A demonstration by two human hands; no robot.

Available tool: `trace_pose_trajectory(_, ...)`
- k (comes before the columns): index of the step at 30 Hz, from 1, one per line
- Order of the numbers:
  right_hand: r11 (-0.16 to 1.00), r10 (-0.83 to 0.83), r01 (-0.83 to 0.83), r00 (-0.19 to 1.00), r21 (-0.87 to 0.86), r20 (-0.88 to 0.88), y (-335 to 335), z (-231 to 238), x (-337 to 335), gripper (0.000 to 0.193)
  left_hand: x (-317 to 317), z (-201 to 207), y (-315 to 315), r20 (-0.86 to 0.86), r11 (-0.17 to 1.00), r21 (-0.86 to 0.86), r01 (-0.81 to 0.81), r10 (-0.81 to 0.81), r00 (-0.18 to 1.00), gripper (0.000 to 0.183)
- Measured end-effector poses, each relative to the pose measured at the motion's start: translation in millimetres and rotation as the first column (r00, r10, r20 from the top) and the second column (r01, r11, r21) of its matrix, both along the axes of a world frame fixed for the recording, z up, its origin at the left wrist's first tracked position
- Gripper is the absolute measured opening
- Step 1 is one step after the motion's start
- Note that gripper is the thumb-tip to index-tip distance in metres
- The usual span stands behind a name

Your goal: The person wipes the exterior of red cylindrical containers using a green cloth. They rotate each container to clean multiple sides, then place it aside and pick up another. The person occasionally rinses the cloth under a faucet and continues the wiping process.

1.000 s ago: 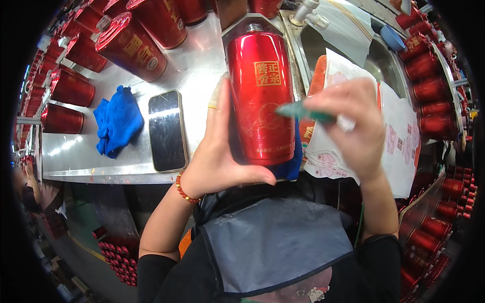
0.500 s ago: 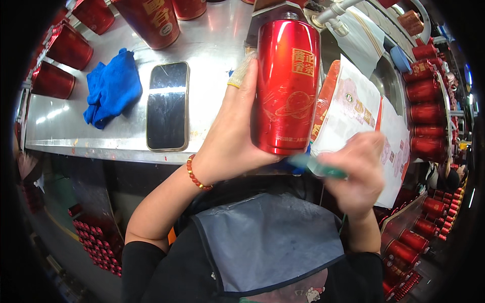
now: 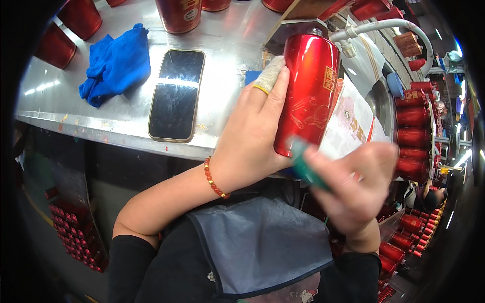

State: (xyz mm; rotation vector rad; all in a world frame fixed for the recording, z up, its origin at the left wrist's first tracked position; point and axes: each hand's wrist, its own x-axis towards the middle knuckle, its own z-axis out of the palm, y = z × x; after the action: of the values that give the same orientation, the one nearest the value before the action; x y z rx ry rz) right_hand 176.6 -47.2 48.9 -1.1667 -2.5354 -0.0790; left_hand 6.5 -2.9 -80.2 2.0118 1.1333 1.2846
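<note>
Head view: gold-lettered red bottle (image 3: 309, 91) slants, neck far-right; left hand (image 3: 252, 132) clasps it, right hand (image 3: 358, 182) pinches green tool (image 3: 306, 165).

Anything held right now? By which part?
Left hand: bottle, by its left side. Right hand: green tool, seemingly by the end away from the bottle; blur hides the exact grip.

The red bottle (image 3: 309, 91) is smooth and very shiny. The bench (image 3: 226, 60) is shiny metal. The blue rag (image 3: 117, 65) is dull, crumpled cloth. The finger cover (image 3: 270, 76) looks like rough cloth.
</note>
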Motion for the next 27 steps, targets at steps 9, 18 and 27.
trace_pose_trajectory(9, 0.99, 0.081, -0.106, 0.967, 0.093, 0.24, 17, 7, -17, 0.038, 2, -3, -6, 0.088, 0.999, 0.034, -0.041, 0.038, 0.995, 0.104)
trace_pose_trajectory(18, 0.982, 0.177, -0.163, 0.972, -0.099, 0.157, 30, 12, -23, 0.038, 0, -12, 0, 0.073, 0.992, 0.124, -0.04, 0.031, 0.997, 0.11)
trace_pose_trajectory(27, 0.978, -0.134, 0.095, 0.968, -0.184, -0.213, 88, 13, 21, 0.019, -5, 1, -1, 0.036, 0.999, -0.026, 0.019, -0.018, 0.999, 0.113)
